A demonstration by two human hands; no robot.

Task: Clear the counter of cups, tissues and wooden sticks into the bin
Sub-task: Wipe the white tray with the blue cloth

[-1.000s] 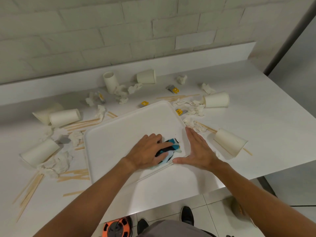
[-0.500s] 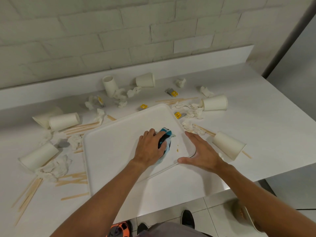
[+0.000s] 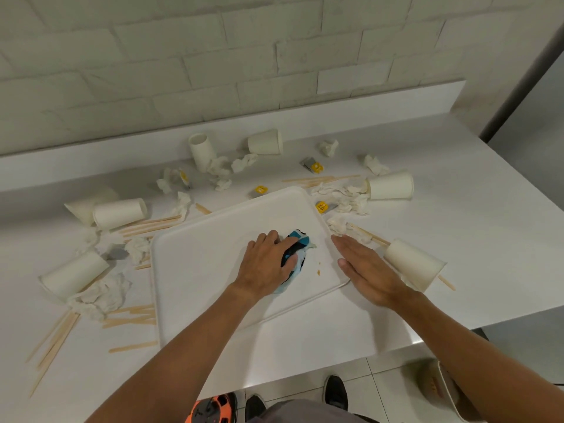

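While the left hand (image 3: 265, 264) has its fingers curled over a bunched blue, black and white cloth (image 3: 297, 242) on the smooth white tray (image 3: 198, 270), the right hand (image 3: 366, 270) lies flat on the tray's right edge with fingers straight and close together. It looks best to press down there so the slippery tray stays put, and to wipe the tiny brown crumbs (image 3: 319, 271) just right of the cloth with short, gentle pushes. All around on the surface (image 3: 457, 254) lie light paper cups (image 3: 412, 264) tipped over, soft crumpled tissues (image 3: 100, 294) and thin flat wooden sticks (image 3: 131, 315), none of them in the bin yet.
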